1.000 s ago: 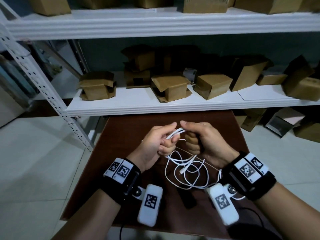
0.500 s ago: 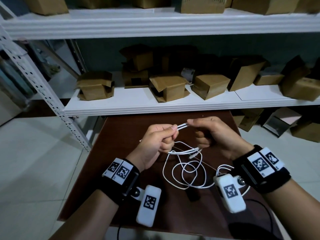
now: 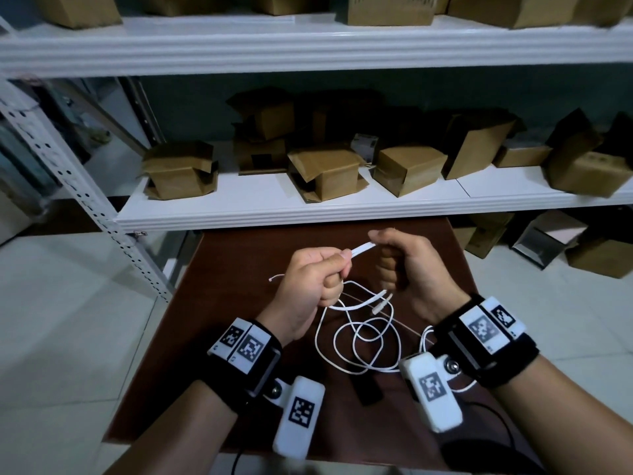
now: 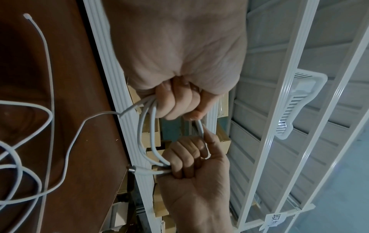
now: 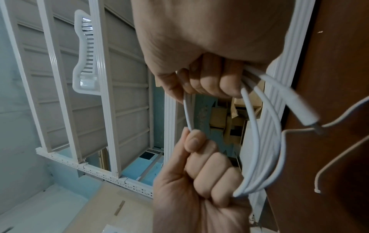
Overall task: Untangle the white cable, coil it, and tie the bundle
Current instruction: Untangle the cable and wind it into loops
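Note:
Both hands hold the white cable (image 3: 363, 249) above the brown table (image 3: 239, 337). My left hand (image 3: 329, 275) grips several strands in a fist, thumb and forefinger pinching them at the top. My right hand (image 3: 387, 265) is also a fist around the same strands, a short taut stretch running between the hands. Below the fists more strands arc from hand to hand (image 4: 151, 134) (image 5: 259, 134). The white plug (image 3: 380, 308) (image 5: 295, 108) sticks out under my right fist. Loose loops (image 3: 359, 341) hang onto the table. A thin free end (image 3: 274, 277) pokes out left of my left hand.
A white shelf edge (image 3: 308, 217) with several cardboard boxes (image 3: 325, 174) runs just behind the table. A perforated shelf post (image 3: 85, 200) slants down at the left. A small black object (image 3: 368, 389) lies on the table under the loops. More boxes (image 3: 599, 255) sit on the floor at right.
My right hand drew away to the right and closed back into a fist on the strands. The stretch between the hands is longer and the plug has lifted out of the loops.

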Demonstrator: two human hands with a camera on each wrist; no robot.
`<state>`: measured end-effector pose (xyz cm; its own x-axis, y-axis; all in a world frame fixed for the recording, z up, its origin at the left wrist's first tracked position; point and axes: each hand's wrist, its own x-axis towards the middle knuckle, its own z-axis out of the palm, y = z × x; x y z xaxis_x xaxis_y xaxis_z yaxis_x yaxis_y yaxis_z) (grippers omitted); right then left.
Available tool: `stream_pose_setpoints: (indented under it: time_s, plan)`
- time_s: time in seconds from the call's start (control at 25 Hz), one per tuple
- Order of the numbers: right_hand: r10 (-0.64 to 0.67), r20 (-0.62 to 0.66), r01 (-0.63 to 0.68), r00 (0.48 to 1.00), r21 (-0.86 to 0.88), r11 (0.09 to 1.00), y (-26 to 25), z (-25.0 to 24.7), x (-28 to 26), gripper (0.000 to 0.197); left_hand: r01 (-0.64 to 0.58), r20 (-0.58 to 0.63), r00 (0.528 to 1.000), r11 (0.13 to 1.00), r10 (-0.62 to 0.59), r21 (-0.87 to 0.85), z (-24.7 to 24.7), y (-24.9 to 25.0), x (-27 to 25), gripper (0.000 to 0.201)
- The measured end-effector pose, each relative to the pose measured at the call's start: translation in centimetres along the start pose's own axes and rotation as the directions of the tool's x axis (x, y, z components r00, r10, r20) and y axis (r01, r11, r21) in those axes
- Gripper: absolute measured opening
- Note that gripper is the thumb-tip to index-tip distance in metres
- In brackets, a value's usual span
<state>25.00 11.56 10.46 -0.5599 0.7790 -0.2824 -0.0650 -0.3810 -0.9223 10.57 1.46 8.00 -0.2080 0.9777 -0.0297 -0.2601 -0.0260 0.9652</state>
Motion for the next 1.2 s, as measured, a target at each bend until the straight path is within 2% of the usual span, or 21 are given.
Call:
stream_pose_setpoints:
  time_s: [0.08, 0.2, 0.32, 0.48, 0.56, 0.64, 0.68, 0.76, 0.8, 0.84, 0.92, 1.0, 1.08, 1.2]
  plan:
    - [-0.011, 0.071, 0.014, 0.997, -0.041, 0.999, 0.1, -0.2, 0.0, 0.046, 0.002, -0.008, 1.000, 1.000, -0.002, 0.002, -0.2, 0.3, -0.1, 0.038]
    - [-0.087, 0.191, 0.124, 0.978, -0.192, 0.974, -0.2, -1.1, 0.2, 0.028, 0.018, 0.001, 1.000, 1.000, -0.018, 0.023, -0.3, 0.6, -0.1, 0.039]
    - [-0.037, 0.306, 0.166, 0.951, -0.407, 0.898, -0.1, -1.3, 0.0, 0.025, 0.066, 0.026, 0.997, 0.991, -0.069, 0.115, -0.1, 0.1, -0.1, 0.039]
    - [0.004, 0.326, 0.198, 0.945, -0.586, 0.786, 0.3, -0.6, -0.4, 0.041, 0.124, 0.040, 0.990, 0.963, -0.137, 0.239, -0.3, -0.2, 0.0, 0.035]
    - [0.066, 0.337, 0.165, 0.939, -0.612, 0.774, 0.1, -0.6, -0.5, 0.055, 0.111, 0.076, 0.987, 0.952, -0.138, 0.285, -0.1, 0.3, -0.2, 0.027]
    - [0.117, 0.354, 0.146, 0.928, -0.635, 0.759, 0.0, -0.7, -0.6, 0.062, 0.093, 0.092, 0.987, 0.941, -0.129, 0.327, 0.2, 0.5, -0.4, 0.021]
    - [0.091, 0.352, 0.185, 0.932, -0.674, 0.715, -0.1, -0.7, -0.8, 0.062, 0.068, 0.093, 0.990, 0.932, -0.108, 0.356, 0.4, 0.4, -0.5, 0.021]
    - [-0.013, 0.333, 0.289, 0.943, -0.797, 0.531, 0.1, -0.5, -1.2, 0.066, 0.010, 0.097, 0.994, 0.903, -0.057, 0.429, 0.5, 0.0, -0.4, 0.021]
    - [-0.037, 0.312, 0.294, 0.949, -0.839, 0.457, 0.2, -0.3, -1.3, 0.072, 0.000, 0.093, 0.995, 0.892, -0.047, 0.451, 0.5, -0.3, -0.3, 0.020]
    - [-0.045, 0.275, 0.266, 0.961, -0.860, 0.436, 0.5, -0.1, -1.3, 0.078, -0.001, 0.087, 0.995, 0.890, -0.044, 0.455, 0.4, -0.6, -0.2, 0.017]
    - [-0.057, 0.176, 0.183, 0.983, -0.873, 0.452, 1.0, 0.3, -1.2, 0.081, 0.018, 0.063, 0.997, 0.897, -0.051, 0.442, 0.6, -0.7, -0.2, 0.012]
    - [-0.124, 0.101, 0.150, 0.987, -0.855, 0.496, 1.2, 0.9, -1.1, 0.074, 0.027, 0.042, 0.998, 0.916, -0.047, 0.401, 0.7, -0.4, -0.2, 0.017]
    - [-0.209, 0.075, 0.188, 0.975, -0.782, 0.594, 1.3, 1.7, -1.4, 0.070, 0.042, 0.017, 0.999, 0.943, -0.051, 0.329, 0.6, 0.2, -0.1, 0.010]
    - [-0.218, 0.069, 0.210, 0.974, -0.647, 0.733, 1.5, 2.0, -1.0, 0.076, 0.016, 0.027, 0.999, 0.964, -0.024, 0.267, -0.2, 1.0, -0.2, 0.021]
